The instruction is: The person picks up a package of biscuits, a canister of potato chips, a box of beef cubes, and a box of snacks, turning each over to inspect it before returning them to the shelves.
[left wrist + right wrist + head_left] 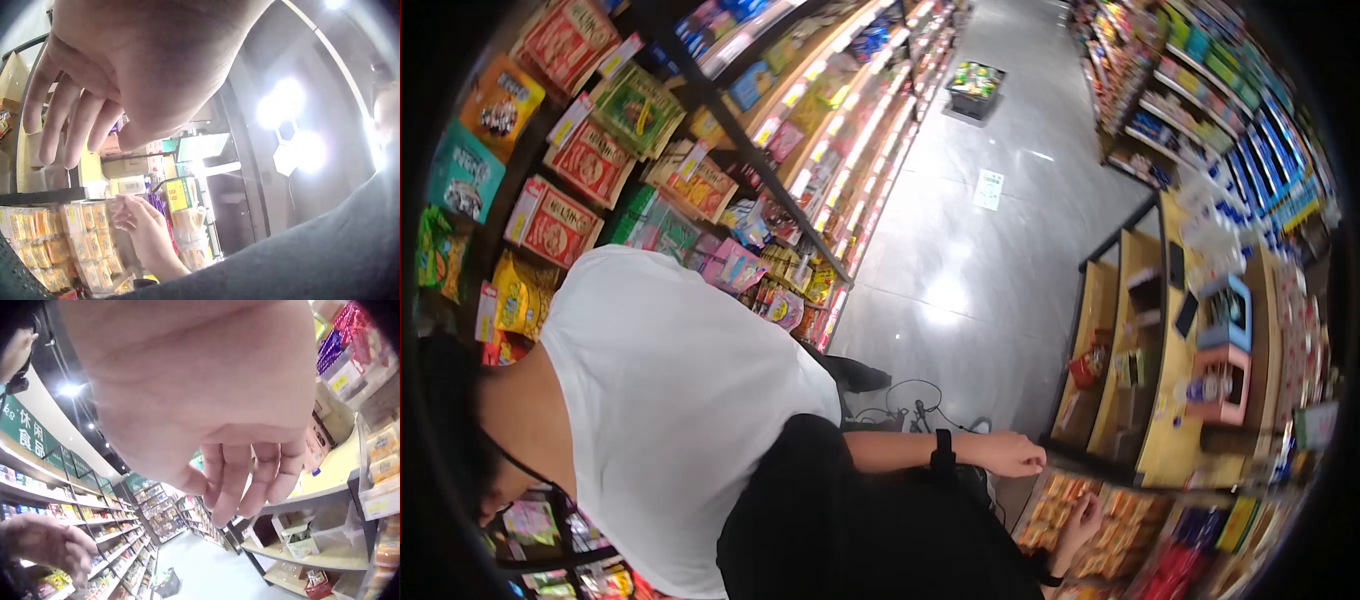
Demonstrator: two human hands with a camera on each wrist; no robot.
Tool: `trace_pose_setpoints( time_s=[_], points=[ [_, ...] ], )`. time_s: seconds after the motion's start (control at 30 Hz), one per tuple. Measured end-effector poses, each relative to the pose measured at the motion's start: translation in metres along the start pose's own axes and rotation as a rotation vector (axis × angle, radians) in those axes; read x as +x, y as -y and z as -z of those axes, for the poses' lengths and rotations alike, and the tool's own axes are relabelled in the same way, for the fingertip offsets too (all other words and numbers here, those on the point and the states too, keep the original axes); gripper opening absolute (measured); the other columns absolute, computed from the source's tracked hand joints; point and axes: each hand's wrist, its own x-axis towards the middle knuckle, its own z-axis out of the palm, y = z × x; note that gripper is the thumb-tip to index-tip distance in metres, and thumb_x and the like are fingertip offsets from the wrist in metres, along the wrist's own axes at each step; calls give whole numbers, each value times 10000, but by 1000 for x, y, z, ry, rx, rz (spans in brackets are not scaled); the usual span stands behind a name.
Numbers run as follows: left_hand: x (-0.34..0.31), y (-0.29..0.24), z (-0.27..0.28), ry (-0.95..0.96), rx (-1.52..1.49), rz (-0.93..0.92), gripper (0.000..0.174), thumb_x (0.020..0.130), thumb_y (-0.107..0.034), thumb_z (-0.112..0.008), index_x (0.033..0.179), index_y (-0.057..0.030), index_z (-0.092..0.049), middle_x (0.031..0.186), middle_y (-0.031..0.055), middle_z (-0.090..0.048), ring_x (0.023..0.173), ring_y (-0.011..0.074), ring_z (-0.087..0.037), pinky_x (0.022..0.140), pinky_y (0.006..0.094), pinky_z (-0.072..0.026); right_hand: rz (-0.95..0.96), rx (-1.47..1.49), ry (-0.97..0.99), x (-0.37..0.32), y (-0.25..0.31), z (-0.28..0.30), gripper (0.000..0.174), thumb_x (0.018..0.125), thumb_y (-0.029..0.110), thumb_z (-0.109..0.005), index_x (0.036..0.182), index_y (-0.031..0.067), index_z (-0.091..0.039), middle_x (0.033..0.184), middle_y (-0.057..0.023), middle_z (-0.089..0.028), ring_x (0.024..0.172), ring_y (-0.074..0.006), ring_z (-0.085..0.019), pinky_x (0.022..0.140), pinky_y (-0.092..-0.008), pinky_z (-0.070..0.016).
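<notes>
My left hand [1008,455] reaches out over the floor beside a low wooden shelf unit, a black band on its wrist. In the left wrist view this left hand [140,75] has its fingers loosely extended and holds nothing. My right hand [1082,520] is over packs of orange-wrapped snacks [1065,505]; whether it touches them cannot be told. The right wrist view shows the right hand [212,412] with fingers loosely bent and empty. The two hands are apart.
A person in a white shirt [670,400] stands close on the left, by racks of bagged snacks [590,160]. A black basket [974,100] with goods stands on the aisle floor. The wooden shelf unit [1165,390] holds pink and blue boxes and dark phone-like objects.
</notes>
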Motion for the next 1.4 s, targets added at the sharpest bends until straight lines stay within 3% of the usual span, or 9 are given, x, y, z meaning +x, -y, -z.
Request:
trace_pose_setpoints(
  time_s=[0.4, 0.57, 0.73, 0.87, 1.0, 1.17, 1.27, 1.33, 1.4],
  points=[
    [21, 141, 246, -543, -69, 339, 333, 968, -349, -547, 1112, -66, -649, 981, 131, -730, 910, 335, -692, 789, 440, -535, -17, -34, 413, 309, -23, -202, 230, 998, 186, -578, 989, -30, -656, 760, -58, -660, 699, -126, -616, 612, -270, -493],
    [-15, 219, 366, -837, 4, 632, 325, 988, -281, -505, 1171, -51, -645, 1028, 167, -706, 968, 329, -671, 882, 401, -515, 306, -66, 708, 430, 110, -373, 203, 988, 178, -576, 988, -7, -659, 785, -109, -685, 722, -196, -661, 685, -345, -519],
    [-112, 360, 354, -1700, -874, 505, 246, 972, -257, -541, 1090, -74, -654, 931, 94, -704, 761, 223, -684, 606, 314, -540, 642, -139, 1082, 510, 237, -553, 219, 996, 188, -572, 1069, 6, -669, 799, -92, -715, 640, -149, -649, 585, -293, -522],
    [-173, 470, 261, -934, 260, 1508, 183, 833, -249, -622, 776, -99, -710, 779, 90, -719, 721, 260, -702, 573, 462, -549, 784, -249, 1357, 578, 306, -667, 237, 997, 200, -575, 1068, -1, -678, 785, -107, -716, 630, -153, -659, 572, -297, -538],
    [-148, 490, 248, -926, -139, 1487, 218, 814, -221, -606, 630, -120, -667, 636, 91, -653, 560, 281, -632, 497, 438, -483, 541, -233, 1398, 699, 301, -752, 276, 1009, 256, -577, 964, -7, -649, 801, -103, -701, 599, -141, -623, 523, -290, -513],
    [-17, 568, 426, -1189, 82, 1377, 215, 849, -201, -598, 694, -84, -688, 711, 115, -665, 588, 299, -605, 539, 443, -473, -8, -580, 1377, 808, 329, -777, 231, 981, 249, -603, 966, 24, -654, 844, -90, -687, 675, -149, -608, 590, -286, -489],
    [57, 607, 572, -1531, 251, 1078, 241, 885, -175, -550, 739, -75, -714, 772, 160, -686, 601, 336, -621, 567, 462, -497, 39, -793, 1460, 821, 392, -830, 240, 970, 268, -608, 981, 35, -663, 861, -94, -690, 705, -176, -619, 613, -318, -500],
    [92, 600, 705, -1569, -488, 1108, 201, 776, -215, -593, 750, -56, -713, 779, 227, -687, 662, 355, -659, 619, 458, -503, 110, -847, 1538, 834, 416, -881, 248, 962, 281, -612, 990, 42, -669, 873, -97, -693, 725, -194, -627, 628, -340, -507],
    [114, 545, 764, -1584, -174, 952, 201, 858, -297, -594, 926, -125, -672, 845, 136, -699, 815, 343, -670, 764, 440, -535, 150, -839, 1591, 856, 423, -918, 256, 955, 294, -616, 1000, 49, -675, 884, -100, -695, 745, -212, -634, 644, -361, -513]
  ],
)
